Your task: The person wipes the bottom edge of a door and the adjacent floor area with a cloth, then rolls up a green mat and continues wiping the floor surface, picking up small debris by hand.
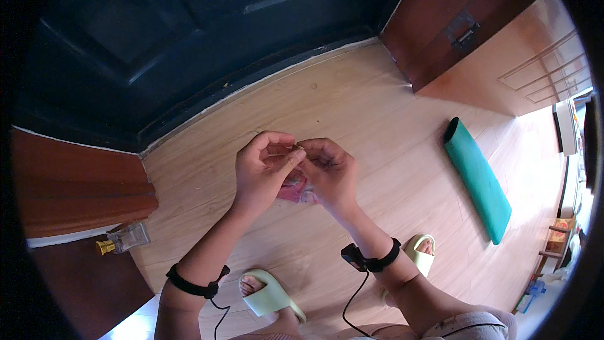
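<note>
My left hand (262,165) and my right hand (332,170) meet at the fingertips in the middle of the view. Pinched between thumbs and forefingers is a small thin item (299,148), mostly covered by the fingers and too small to name. Below the hands shows a crumpled pink-and-red printed thing (293,191), perhaps a cloth or a bag. The hands hide part of it, and I cannot tell whether it hangs from them or lies on the floor.
A dark blue panelled door (188,47) rises ahead of the wood-plank floor (377,151). On the right lies a rolled green mat (479,182), near an open brown door (509,66). A gold-capped glass bottle (132,237) is at the left. My feet wear light green slippers (271,298).
</note>
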The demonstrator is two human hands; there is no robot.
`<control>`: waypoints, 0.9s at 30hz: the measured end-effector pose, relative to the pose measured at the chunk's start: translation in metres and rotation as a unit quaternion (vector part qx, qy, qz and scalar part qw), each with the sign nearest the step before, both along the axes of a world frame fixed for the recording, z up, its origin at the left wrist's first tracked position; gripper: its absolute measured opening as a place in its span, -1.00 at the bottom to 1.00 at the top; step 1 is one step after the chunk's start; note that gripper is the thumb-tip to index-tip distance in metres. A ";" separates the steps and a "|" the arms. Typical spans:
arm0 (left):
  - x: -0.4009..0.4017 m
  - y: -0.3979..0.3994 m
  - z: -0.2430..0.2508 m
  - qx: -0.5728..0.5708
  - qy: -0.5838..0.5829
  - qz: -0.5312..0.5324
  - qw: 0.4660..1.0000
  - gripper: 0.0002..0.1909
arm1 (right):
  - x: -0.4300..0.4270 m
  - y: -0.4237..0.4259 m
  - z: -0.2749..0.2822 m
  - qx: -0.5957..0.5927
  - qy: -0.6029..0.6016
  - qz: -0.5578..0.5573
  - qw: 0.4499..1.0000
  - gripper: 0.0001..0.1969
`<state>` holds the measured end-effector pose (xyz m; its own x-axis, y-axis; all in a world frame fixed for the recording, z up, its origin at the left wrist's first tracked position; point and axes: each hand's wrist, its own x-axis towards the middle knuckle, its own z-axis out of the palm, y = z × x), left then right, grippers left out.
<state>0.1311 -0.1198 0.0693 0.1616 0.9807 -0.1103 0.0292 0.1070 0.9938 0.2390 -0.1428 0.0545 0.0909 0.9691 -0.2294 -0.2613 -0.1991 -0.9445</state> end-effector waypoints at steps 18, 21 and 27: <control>-0.020 -0.018 0.007 0.180 0.024 0.029 0.983 -0.84 | -0.002 -0.011 0.005 0.001 0.178 0.060 0.982 -0.83; -0.024 -0.020 0.006 0.236 0.084 0.044 0.967 -0.82 | -0.004 -0.010 0.003 0.028 0.173 0.073 0.982 -0.84; -0.028 -0.022 0.008 0.232 0.084 0.069 0.967 -0.82 | -0.012 -0.009 0.002 0.021 0.193 0.062 0.979 -0.84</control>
<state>0.1033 -0.1414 0.0771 0.0429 0.9421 0.3325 0.2108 -0.3338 0.9188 0.2272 -0.1519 0.0568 -0.1146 0.9764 -0.1832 -0.5768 -0.2155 -0.7880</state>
